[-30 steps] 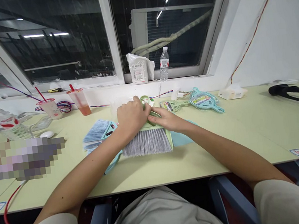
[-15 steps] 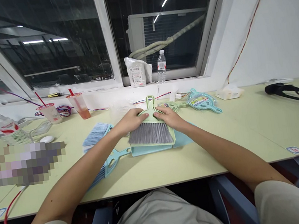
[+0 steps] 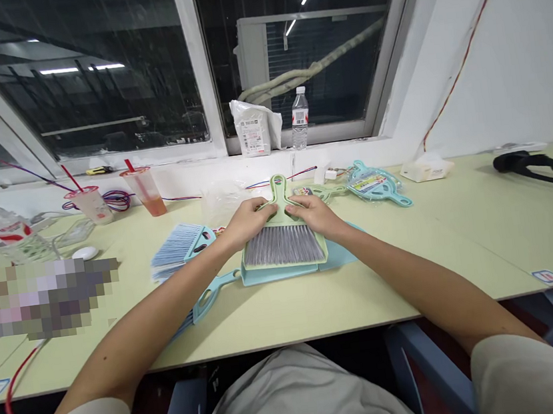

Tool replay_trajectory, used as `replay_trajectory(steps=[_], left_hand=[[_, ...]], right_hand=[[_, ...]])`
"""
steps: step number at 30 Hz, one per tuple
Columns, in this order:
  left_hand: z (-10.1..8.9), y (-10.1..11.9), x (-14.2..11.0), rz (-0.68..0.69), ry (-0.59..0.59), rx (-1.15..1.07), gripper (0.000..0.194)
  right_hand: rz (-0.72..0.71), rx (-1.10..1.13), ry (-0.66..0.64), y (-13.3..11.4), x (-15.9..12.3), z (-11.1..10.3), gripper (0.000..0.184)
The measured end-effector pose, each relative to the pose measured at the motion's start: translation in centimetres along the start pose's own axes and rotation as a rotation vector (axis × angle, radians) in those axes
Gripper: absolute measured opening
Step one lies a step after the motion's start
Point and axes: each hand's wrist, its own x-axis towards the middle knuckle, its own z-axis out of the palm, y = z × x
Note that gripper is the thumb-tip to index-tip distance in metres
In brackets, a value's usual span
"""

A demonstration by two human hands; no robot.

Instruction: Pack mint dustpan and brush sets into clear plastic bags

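Both hands grip a light green hand brush with grey bristles, nested in a matching green dustpan, its handle pointing away from me. My left hand clasps the left shoulder, thumb on top. On the right shoulder, my right hand does the same, fingers wrapped underneath and partly hidden. Beneath the set lies a light blue dustpan. To the left, partly behind my left forearm, are a blue-bristled brush and another blue brush with its handle to the right.
Behind my right hand lie a green handle piece and a bagged blue brush-and-dustpan set. Drink cups, a large bottle and a mouse stand left. A tissue pack and black headband-like item are right.
The green brush and dustpan have shifted slightly right over the blue dustpan, with both hands still on them. The view has tilted a little.
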Motion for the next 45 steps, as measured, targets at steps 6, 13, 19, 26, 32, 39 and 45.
replay_trajectory(steps=[6, 13, 19, 26, 32, 39, 45], left_hand=[[0.0, 0.1, -0.2, 0.112, 0.016, 0.107, 0.03], [-4.3, -1.3, 2.7, 0.042, 0.016, 0.153, 0.031], [-7.9, -6.0, 4.4, -0.006, -0.105, 0.848, 0.02], [-5.1, -7.8, 3.2, -0.024, -0.309, 1.185, 0.027], [-4.6, -8.7, 3.3, -0.029, -0.294, 1.22, 0.028], [-3.8, -8.2, 3.3, -0.064, -0.247, 1.241, 0.025], [-4.3, -5.9, 3.3, -0.063, 0.197, 1.213, 0.033]], right_hand=[[0.024, 0.02, 0.001, -0.1, -0.3, 0.5, 0.026], [0.14, 0.095, 0.12, 0.2, 0.6, -0.9, 0.021], [0.257, 0.197, 0.208, 2.0, 1.3, -2.4, 0.022], [0.251, 0.181, 0.171, 1.3, 0.8, -1.8, 0.021], [0.28, 0.173, 0.181, 1.5, 0.7, -1.4, 0.018], [0.301, 0.175, 0.158, 2.2, 0.7, -1.3, 0.019], [0.36, 0.231, 0.201, 2.3, 0.9, -1.6, 0.021]])
